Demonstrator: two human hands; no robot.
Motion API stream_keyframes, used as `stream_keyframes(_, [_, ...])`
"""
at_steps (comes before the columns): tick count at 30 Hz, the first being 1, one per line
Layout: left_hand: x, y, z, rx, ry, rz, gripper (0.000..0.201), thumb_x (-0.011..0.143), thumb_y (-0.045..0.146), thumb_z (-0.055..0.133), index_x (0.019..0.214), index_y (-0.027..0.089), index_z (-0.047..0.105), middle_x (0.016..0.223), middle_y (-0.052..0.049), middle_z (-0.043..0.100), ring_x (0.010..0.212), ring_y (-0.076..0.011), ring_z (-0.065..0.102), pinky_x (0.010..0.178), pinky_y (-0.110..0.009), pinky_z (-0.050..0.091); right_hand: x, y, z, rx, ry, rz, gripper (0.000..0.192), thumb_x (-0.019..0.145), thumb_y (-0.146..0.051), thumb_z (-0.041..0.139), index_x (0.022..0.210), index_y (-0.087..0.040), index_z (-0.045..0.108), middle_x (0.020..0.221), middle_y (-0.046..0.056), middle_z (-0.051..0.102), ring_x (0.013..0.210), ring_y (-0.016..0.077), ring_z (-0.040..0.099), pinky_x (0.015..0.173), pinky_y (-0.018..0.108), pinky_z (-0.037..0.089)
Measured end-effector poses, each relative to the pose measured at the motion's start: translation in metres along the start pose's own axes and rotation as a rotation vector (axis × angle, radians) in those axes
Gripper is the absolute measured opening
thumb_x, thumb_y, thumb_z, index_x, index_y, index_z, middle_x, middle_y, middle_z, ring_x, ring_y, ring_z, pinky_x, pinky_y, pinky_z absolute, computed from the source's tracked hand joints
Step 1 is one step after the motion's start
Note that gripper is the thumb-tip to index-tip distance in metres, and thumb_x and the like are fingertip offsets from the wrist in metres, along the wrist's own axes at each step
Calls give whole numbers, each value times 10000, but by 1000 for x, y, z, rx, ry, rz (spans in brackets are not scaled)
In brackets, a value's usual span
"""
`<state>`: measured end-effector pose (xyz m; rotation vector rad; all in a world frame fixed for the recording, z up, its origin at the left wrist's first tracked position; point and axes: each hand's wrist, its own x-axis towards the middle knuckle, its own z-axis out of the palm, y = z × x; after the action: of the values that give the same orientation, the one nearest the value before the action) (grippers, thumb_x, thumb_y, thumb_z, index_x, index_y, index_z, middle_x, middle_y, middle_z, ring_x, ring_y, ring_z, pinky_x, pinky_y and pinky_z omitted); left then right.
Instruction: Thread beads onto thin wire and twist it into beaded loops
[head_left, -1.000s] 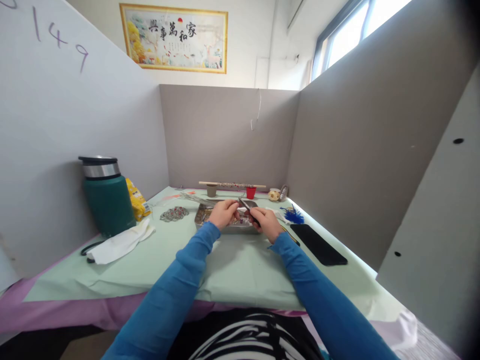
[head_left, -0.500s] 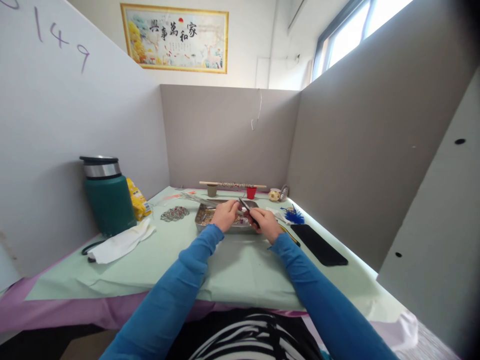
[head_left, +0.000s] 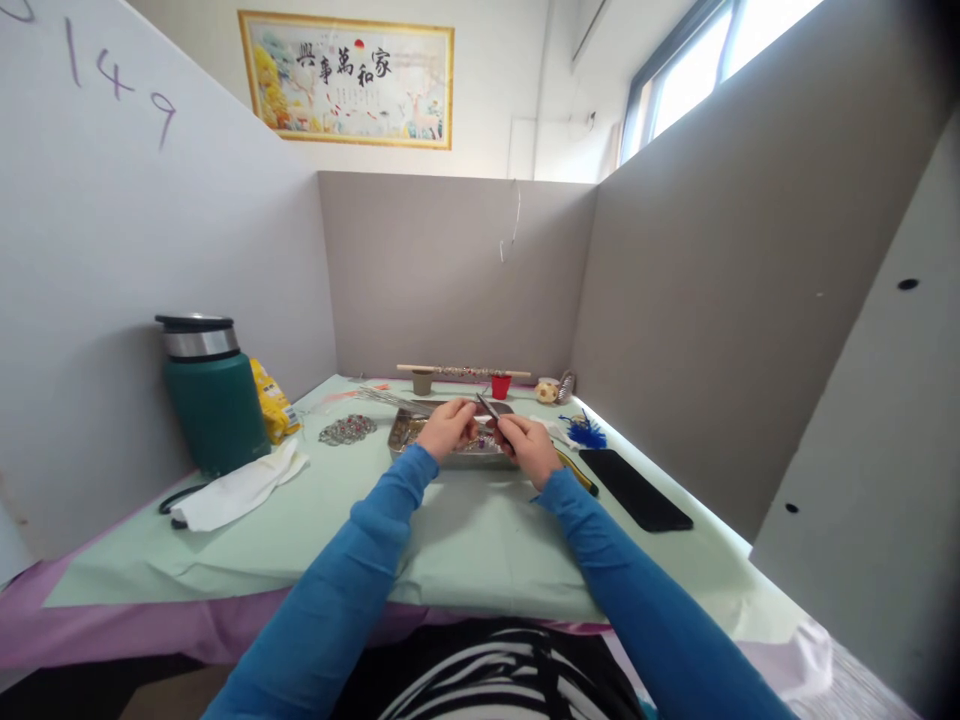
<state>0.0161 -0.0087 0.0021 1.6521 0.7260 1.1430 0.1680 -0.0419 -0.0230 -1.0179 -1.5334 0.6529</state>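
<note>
Both hands had barely shifted over the shallow steel tray [head_left: 401, 440]. Right hand [head_left: 531, 447] stayed closed on slim dark pliers [head_left: 492, 413]; left hand [head_left: 448, 427] pinched a small beaded piece [head_left: 484, 440] above the tray's near rim.

Daylight enters from window [head_left: 720, 60] at far right, overexposed to white. Bench [head_left: 465, 530] evenly lit, shadows soft. Wide-angle bending at edges; right corners vignetted dark; small far items unresolved.

Partitioned craft workstation, grey divider panels [head_left: 450, 270], bead tray [head_left: 401, 432], framed calligraphy picture [head_left: 346, 78]
</note>
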Motion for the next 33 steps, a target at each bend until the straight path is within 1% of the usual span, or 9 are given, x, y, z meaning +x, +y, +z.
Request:
stream_keyframes(3, [1, -2, 0, 65, 17, 28, 151, 861, 267, 394, 768, 165, 456, 482, 53, 501, 299, -43, 316, 342, -182, 223, 0, 2, 1, -97, 60, -46, 326, 800, -416, 436, 817, -170, 649, 589, 1, 524, 519, 127, 436, 496, 238, 349])
stream_keyframes(6, [2, -2, -1, 147, 20, 54, 183, 861, 243, 375, 728, 157, 468, 427, 52, 472, 312, -48, 331, 358, -177, 240, 0, 2, 2, -193, 116, -95, 321, 794, -414, 450, 795, -167, 656, 611, 11, 554, 562, 142, 461, 544, 245, 362])
stream_keyframes(11, [1, -2, 0, 90, 24, 22, 155, 854, 280, 385, 819, 167, 485, 422, 68, 466, 308, -55, 314, 361, -182, 227, -1, 1, 4, -247, 117, -110, 328, 810, -405, 434, 820, -168, 661, 633, 16, 582, 586, 151, 486, 596, 256, 381])
stream_keyframes(16, [2, -4, -1, 192, 96, 102, 176, 822, 277, 450, 704, 159, 506, 378, 64, 419, 356, -65, 374, 402, -181, 274, 1, 3, 5, -305, 151, -155, 291, 796, -390, 464, 838, -185, 667, 707, 33, 634, 672, 178, 535, 669, 277, 395])
stream_keyframes(18, [2, -4, -2, 101, 78, 61, 183, 824, 288, 454, 726, 149, 524, 401, 62, 420, 341, -55, 342, 379, -184, 239, 2, 4, 4, -310, 158, -152, 289, 796, -386, 463, 845, -189, 668, 708, 30, 637, 667, 177, 536, 664, 275, 394])
stream_keyframes(21, [-1, -1, -3, -133, -26, -24, 218, 820, 332, 474, 818, 126, 547, 484, 45, 469, 312, -28, 266, 347, -190, 159, 2, 4, 2, -288, 138, -113, 306, 803, -395, 451, 866, -186, 666, 689, 23, 627, 635, 167, 526, 621, 263, 393])
stream_keyframes(24, [-3, 2, -4, -264, -88, -60, 255, 805, 353, 505, 863, 109, 553, 551, 15, 522, 308, -21, 274, 338, -191, 148, 2, 5, 0, -266, 113, -97, 309, 807, -396, 444, 869, -188, 664, 702, 20, 624, 631, 160, 523, 596, 252, 390])
stream_keyframes(29, [-4, 4, -5, -266, -74, -74, 300, 798, 408, 528, 833, 111, 550, 520, 27, 498, 305, -13, 268, 333, -179, 145, 1, 5, 0, -237, 98, -88, 305, 804, -406, 454, 861, -186, 657, 685, 15, 610, 615, 152, 517, 592, 253, 396])
stream_keyframes(33, [-3, 4, -5, -269, -32, -38, 267, 799, 385, 535, 824, 119, 534, 508, 38, 492, 304, -10, 258, 331, -169, 147, 2, 7, 0, -147, 6, -51, 315, 812, -421, 445, 892, -194, 648, 684, 10, 616, 596, 145, 530, 570, 253, 402])
